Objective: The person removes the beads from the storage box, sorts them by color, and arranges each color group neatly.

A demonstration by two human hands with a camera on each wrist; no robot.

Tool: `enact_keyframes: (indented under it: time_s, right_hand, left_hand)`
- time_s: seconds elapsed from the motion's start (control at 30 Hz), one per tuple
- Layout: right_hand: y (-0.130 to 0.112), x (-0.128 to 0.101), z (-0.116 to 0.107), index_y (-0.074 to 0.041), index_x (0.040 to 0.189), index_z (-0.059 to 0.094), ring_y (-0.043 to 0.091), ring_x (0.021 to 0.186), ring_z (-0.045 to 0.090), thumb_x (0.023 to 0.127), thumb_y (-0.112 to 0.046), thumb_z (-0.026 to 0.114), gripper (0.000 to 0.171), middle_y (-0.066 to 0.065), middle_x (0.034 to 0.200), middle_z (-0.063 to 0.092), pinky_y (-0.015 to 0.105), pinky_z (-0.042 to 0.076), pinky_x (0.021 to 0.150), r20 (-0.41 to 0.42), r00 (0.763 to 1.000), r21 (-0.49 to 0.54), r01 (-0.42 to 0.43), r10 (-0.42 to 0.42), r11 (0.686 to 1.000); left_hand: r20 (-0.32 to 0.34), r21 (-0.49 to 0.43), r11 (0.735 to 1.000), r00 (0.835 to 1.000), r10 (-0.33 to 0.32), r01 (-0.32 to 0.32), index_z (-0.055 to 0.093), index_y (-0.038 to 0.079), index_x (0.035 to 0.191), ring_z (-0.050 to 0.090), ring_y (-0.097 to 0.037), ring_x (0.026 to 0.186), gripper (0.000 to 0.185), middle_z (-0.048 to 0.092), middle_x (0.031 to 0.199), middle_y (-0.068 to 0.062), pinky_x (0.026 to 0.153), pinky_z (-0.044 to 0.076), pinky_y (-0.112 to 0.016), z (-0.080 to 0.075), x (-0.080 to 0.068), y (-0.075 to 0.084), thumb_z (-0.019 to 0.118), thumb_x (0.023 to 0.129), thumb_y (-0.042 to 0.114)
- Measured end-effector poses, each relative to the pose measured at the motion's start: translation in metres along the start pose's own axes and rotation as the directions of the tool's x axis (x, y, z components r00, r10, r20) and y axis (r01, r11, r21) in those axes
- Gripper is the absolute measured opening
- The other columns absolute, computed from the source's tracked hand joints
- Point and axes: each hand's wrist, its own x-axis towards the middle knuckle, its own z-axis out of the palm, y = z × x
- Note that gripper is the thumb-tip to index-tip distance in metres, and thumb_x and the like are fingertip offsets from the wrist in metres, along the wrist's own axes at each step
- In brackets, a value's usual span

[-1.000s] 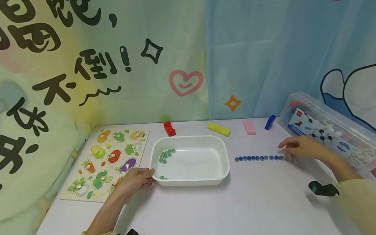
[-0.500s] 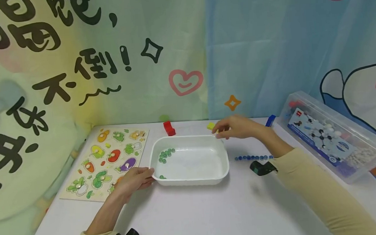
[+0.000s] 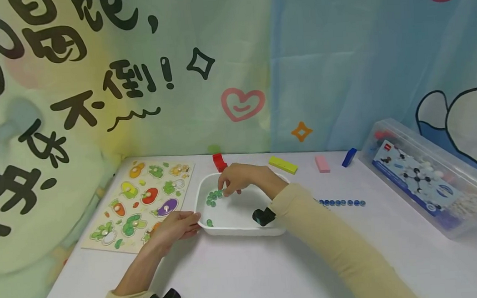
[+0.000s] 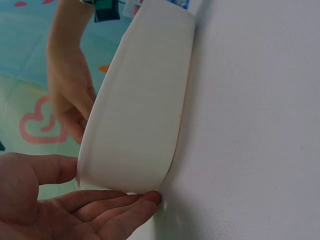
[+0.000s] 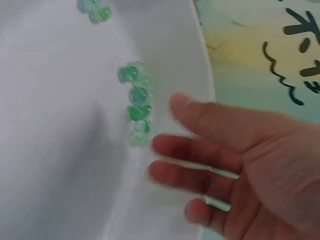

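Note:
A white plastic tray [image 3: 234, 213] stands on the white table, with several green glass marbles [image 5: 139, 111] at its left end. My left hand [image 3: 180, 226] grips the tray's left front corner; in the left wrist view its thumb lies at the rim and the fingers against the outer wall. Over the inside of the tray, my right hand [image 3: 240, 178] reaches down beside the marbles. The right wrist view shows its fingers [image 5: 175, 146] spread apart and holding nothing, just short of the marbles. Right of the tray runs a row of blue marbles [image 3: 342, 203], partly hidden by the right sleeve.
A wooden vegetable puzzle board [image 3: 135, 205] lies left of the tray. Behind stand a red block [image 3: 219, 162], a yellow block [image 3: 282, 164], a pink block [image 3: 322, 164] and a blue block [image 3: 349, 157]. A clear plastic box [image 3: 428, 174] of parts stands at right.
My right hand has moved left from the far end of the blue row, past the tray's back right corner, to over the green marbles. The left hand keeps its grip on the tray.

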Motion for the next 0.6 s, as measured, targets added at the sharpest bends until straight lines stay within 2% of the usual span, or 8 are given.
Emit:
enact_keyframes:
  time_s: [0.17,0.37,0.5,0.6]
  right_hand:
    - [-0.001,0.007,0.01,-0.014,0.129,0.062,0.03,0.083,0.07,0.09,-0.024,0.069,0.041,0.002,0.093,0.064,0.029,0.051,0.079,0.014,0.994,-0.024,-0.105,0.105,0.994]
    - [0.002,0.013,0.015,-0.011,0.129,0.062,0.021,0.069,0.064,0.091,-0.019,0.068,0.04,0.002,0.089,0.065,0.029,0.055,0.078,0.007,0.989,-0.016,-0.148,0.148,0.989]
    - [0.004,0.017,0.018,-0.011,0.121,0.066,0.015,0.06,0.059,0.09,-0.015,0.068,0.031,0.001,0.081,0.065,0.024,0.053,0.068,0.005,0.989,-0.026,-0.147,0.148,0.989]
    - [0.005,0.019,0.021,-0.012,0.106,0.07,0.014,0.057,0.058,0.089,-0.013,0.069,0.017,-0.001,0.076,0.064,0.02,0.046,0.06,-0.003,0.992,-0.046,-0.129,0.129,0.991]
  left_hand:
    - [-0.012,-0.006,1.0,1.0,-0.011,0.011,0.059,-0.006,0.126,0.066,-0.028,0.112,0.039,0.067,0.122,-0.019,0.093,0.057,-0.035,0.001,0.0,0.0,0.055,0.099,0.022]
    - [-0.017,-0.013,1.0,1.0,-0.009,0.009,0.06,-0.006,0.125,0.067,-0.027,0.111,0.038,0.068,0.121,-0.019,0.093,0.057,-0.036,-0.001,-0.001,0.0,0.055,0.099,0.021]
    - [-0.02,-0.015,1.0,1.0,-0.005,0.004,0.06,-0.006,0.125,0.067,-0.027,0.11,0.038,0.068,0.12,-0.019,0.093,0.057,-0.036,-0.001,0.0,-0.001,0.056,0.098,0.021]
    - [-0.026,-0.014,1.0,1.0,-0.006,0.006,0.06,-0.006,0.125,0.067,-0.027,0.11,0.038,0.068,0.12,-0.019,0.093,0.057,-0.036,-0.001,0.001,-0.002,0.056,0.098,0.021]
